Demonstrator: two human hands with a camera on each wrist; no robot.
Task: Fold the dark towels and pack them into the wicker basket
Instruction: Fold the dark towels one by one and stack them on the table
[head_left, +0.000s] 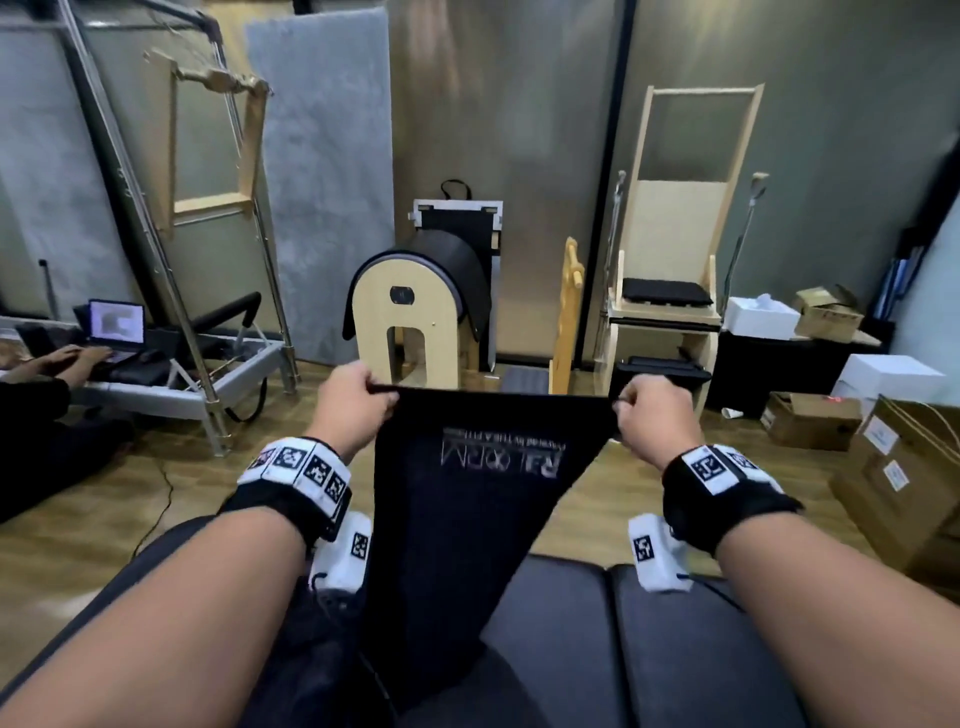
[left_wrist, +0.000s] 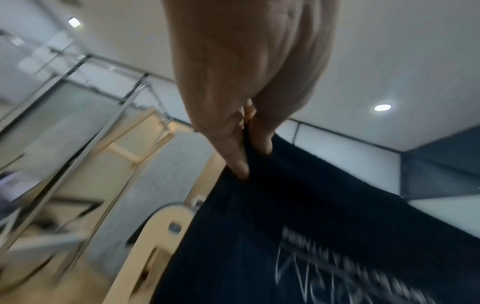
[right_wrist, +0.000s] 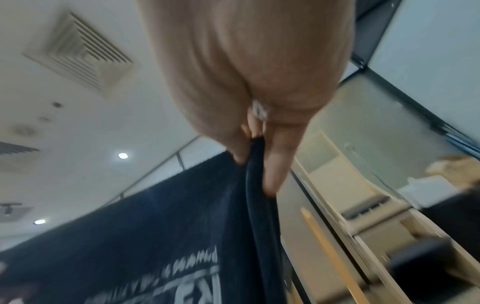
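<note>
Pilates gear lined the grey walls of the room, and in front of it, above a black padded bench (head_left: 675, 623), hung the task's thing: a dark rectangular towel with pale printed lettering (head_left: 467, 519), stretched by its top edge and trailing down toward the person's lap. The left hand (head_left: 353, 400) pinched the upper left corner and the right hand (head_left: 649, 415) pinched the upper right, the two held well apart so the hem ran taut between them.

By my reading, this was the opening-out step ahead of the first fold. The next move would call for bringing the two corners together, or laying the cloth flat on the bench, with the edges kept matched. No wicker basket appeared in any view, so packing seemed some way off.

Only the head view showed both hands at once, the lettering upside down, the wood-and-black arched barrel (head_left: 415, 312) and, at far left, another person's hands on a laptop (head_left: 115, 327). The wrist views, blurred, showed instead how thumb and fingers (left_wrist: 236, 152) clamped the fabric, which bunched into a thick roll in the right grip, with ceiling lights behind.
</note>
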